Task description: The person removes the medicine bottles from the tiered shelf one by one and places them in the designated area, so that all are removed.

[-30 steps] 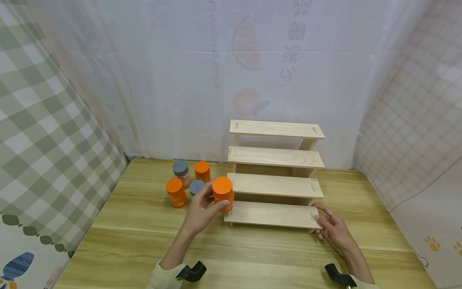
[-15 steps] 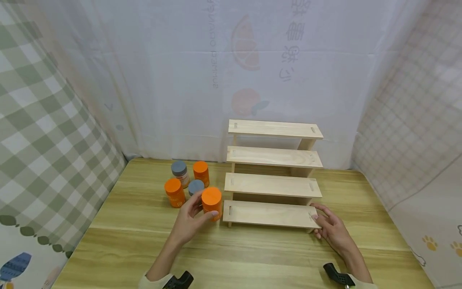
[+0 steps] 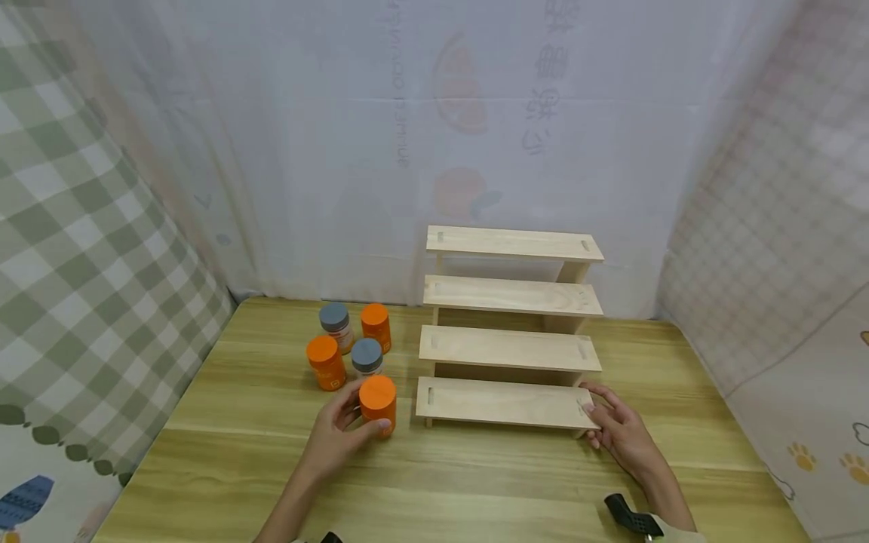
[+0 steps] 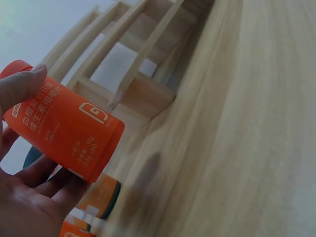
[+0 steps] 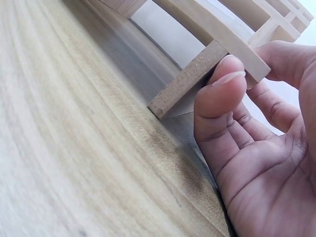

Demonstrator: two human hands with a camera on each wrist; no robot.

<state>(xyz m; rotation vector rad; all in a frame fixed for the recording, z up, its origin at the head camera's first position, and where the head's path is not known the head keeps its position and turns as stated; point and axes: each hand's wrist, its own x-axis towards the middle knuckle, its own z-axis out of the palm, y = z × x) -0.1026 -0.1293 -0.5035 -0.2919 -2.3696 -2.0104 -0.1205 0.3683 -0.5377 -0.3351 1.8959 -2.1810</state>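
Observation:
My left hand point(image 3: 331, 436) grips an orange supplement bottle point(image 3: 378, 407) with an orange lid, left of the lowest shelf step. In the left wrist view, thumb and fingers wrap this bottle point(image 4: 66, 123), and a shadow falls on the tabletop beyond it; it appears raised off the table. A pale wooden four-tier step shelf point(image 3: 502, 401) stands at centre right. My right hand point(image 3: 623, 431) pinches the right end of its lowest board; in the right wrist view, curled fingers point(image 5: 222, 94) touch the board's end and the leg beneath.
Behind the held bottle stand two more orange bottles, one nearer point(image 3: 327, 363) and one farther back point(image 3: 376, 328), plus two grey-lidded bottles, front point(image 3: 367, 356) and rear point(image 3: 336, 326). A white printed curtain point(image 3: 326, 151) hangs behind the wooden table point(image 3: 475, 483).
My left hand has carried the orange bottle left and towards the table's front, away from the lowest step. The right hand keeps its hold on the shelf.

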